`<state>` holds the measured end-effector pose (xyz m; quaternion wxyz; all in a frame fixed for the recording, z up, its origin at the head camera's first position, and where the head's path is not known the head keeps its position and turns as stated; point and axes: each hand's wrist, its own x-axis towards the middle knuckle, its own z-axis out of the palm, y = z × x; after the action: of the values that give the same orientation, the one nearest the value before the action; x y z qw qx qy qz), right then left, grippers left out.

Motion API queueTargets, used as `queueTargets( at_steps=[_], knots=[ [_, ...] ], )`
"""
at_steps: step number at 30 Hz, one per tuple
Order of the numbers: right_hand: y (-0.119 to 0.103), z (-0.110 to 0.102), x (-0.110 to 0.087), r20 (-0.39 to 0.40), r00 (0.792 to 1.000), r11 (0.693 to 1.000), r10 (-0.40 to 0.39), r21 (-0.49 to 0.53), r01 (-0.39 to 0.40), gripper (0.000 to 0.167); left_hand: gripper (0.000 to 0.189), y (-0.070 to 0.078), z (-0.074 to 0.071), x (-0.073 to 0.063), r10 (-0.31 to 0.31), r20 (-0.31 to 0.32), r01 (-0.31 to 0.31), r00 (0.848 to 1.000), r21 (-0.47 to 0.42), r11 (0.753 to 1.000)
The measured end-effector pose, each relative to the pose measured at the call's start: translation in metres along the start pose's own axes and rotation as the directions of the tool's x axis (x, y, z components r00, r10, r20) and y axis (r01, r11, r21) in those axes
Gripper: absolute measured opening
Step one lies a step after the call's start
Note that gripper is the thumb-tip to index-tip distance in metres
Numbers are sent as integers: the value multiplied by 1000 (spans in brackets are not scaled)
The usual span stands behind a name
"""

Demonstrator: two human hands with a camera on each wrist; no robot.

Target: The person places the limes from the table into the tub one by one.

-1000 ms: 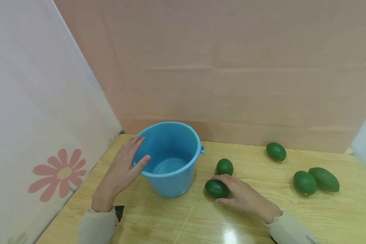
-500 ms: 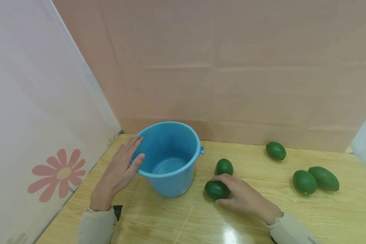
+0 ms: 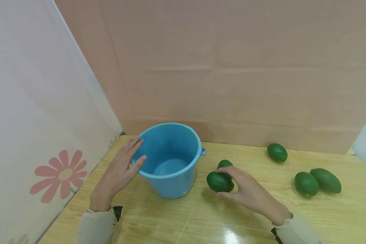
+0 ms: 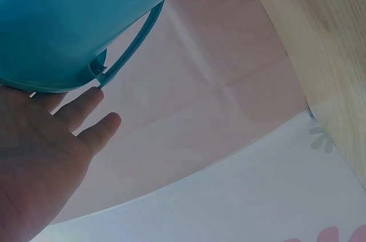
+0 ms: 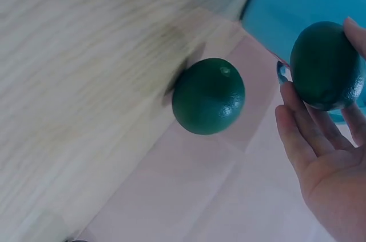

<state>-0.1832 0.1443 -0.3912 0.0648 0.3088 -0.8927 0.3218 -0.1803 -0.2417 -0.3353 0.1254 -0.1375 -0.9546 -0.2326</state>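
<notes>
A light blue bucket (image 3: 172, 184) stands upright on the wooden table. My left hand (image 3: 118, 173) rests at the left part of its rim, fingers fairly straight and thumb reaching over the edge. In the left wrist view those fingertips lie by the rim and the bucket's handle (image 4: 134, 44). Right of the bucket, my right hand (image 3: 247, 189) holds a glossy green oval fruit (image 3: 219, 182) between thumb and fingers, just above the tabletop. Behind it, partly covered in the head view, sits a second green fruit (image 3: 224, 163), fully visible in the right wrist view.
Farther right lie a green fruit (image 3: 277, 152) near the table's back edge and two more side by side, a rounder one (image 3: 306, 184) and a longer pointed one (image 3: 325, 181). A brownish backdrop (image 3: 231, 84) rises behind, and a flower-printed pale sheet (image 3: 48, 118) borders the left.
My right hand has lifted the green oval fruit slightly off the table, overlapping more of the fruit behind. My left hand has shifted slightly left along the rim.
</notes>
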Motion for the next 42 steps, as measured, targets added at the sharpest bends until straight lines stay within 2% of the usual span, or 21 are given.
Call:
queueTargets(
  at_steps=[6, 13, 23, 34, 42],
  knots=[
    [-5, -5, 1, -39, 999, 999, -11, 33, 13, 59, 62, 0, 0, 0, -2, 11, 2, 1000, 1, 1000],
    [-6, -10, 3, -95, 993, 997, -70, 39, 74, 60, 61, 1, 1, 0, -8, 16, 9, 1000, -11, 1000],
    [-9, -20, 4, -119, 989, 994, -91, 56, 98, 60, 61, 1, 0, -1, -14, 15, 14, 1000, -22, 1000],
    [-13, -36, 7, -198, 960, 974, -199, 67, 216, 63, 61, 2, 0, 0, -14, 20, 15, 1000, -31, 999],
    [-21, -42, 18, -257, 950, 977, -180, 65, 203, 67, 61, 3, 0, 0, -19, 22, 19, 1000, -32, 999]
  ],
)
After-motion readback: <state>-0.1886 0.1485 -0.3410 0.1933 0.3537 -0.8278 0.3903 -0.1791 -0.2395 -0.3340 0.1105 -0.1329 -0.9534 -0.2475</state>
